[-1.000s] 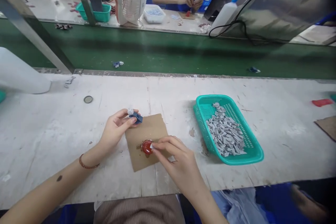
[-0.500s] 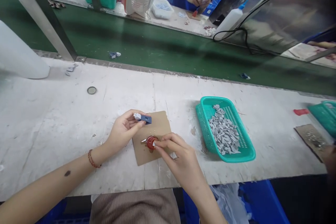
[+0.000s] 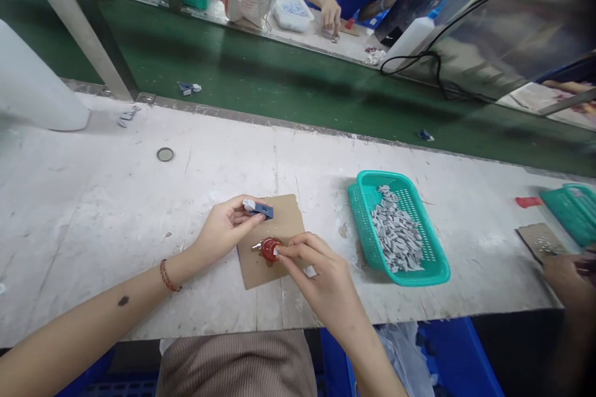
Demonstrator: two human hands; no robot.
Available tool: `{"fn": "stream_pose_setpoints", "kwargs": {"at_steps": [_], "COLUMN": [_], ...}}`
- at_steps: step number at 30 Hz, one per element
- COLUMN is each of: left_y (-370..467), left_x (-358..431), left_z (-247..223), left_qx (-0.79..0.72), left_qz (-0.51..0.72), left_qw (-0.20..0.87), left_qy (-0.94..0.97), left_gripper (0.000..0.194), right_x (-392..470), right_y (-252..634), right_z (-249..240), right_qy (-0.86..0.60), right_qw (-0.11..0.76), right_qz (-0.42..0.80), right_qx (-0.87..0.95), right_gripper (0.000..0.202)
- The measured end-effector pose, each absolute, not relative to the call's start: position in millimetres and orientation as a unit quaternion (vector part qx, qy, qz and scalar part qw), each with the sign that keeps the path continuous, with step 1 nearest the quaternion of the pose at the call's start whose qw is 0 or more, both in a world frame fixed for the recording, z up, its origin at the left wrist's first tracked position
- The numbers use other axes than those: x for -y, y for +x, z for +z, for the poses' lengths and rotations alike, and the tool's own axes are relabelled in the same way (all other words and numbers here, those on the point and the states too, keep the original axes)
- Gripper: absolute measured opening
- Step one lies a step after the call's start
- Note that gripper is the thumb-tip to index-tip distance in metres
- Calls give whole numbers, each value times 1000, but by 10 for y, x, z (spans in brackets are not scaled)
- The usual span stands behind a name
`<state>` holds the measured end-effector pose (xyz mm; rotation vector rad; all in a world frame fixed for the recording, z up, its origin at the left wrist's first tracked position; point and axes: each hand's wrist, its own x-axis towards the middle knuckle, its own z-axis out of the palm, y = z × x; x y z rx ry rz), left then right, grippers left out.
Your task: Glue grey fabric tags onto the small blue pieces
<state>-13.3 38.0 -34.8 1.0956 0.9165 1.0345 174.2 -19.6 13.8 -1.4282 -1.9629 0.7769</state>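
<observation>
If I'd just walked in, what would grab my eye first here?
Probably the bright green basket right of centre, holding many small gray pieces. Then the glossy red blob on the cardboard in the middle, with the right grip pinching a pale bit at its edge. Just beyond it, the left grip holds a blue piece.

Thin braided reddish-brown bracelet (image 3: pixel 166 279); ribbed brown garment (image 3: pixel 237 366).
</observation>
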Motion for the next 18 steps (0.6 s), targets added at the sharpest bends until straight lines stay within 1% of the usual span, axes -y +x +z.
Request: {"fn": "stream_pose_setpoints", "kwargs": {"at_steps": [3,8,11,14,18], "left_y": [-135,-136,-135,-138,-147], "left_x": [-384,-374,-366,-363,-362], "left_z": [-355,-370,-370,-368,-378], "left_qx": [-401,-387,-378,-370,-376], "left_qz": [448,448,449,445,442], "left_qw": [641,643,651,659,656], "left_qy": [476,486,481,480,482], "left_gripper": [14,15,17,21,22], "right_x": [148,-46,-186,-294,-364], "right_y": [1776,1771,1694,1607,1544], "right_z": [167,172,142,115,99], "right_qy": [-557,-573,-566,-554,-529], "right_qw": [310,403,438,441,425], "right_qz": [328,428,485,516,530], "right_qx": [697,571,502,481,508], "right_gripper": [11,6,8,10,11]}}
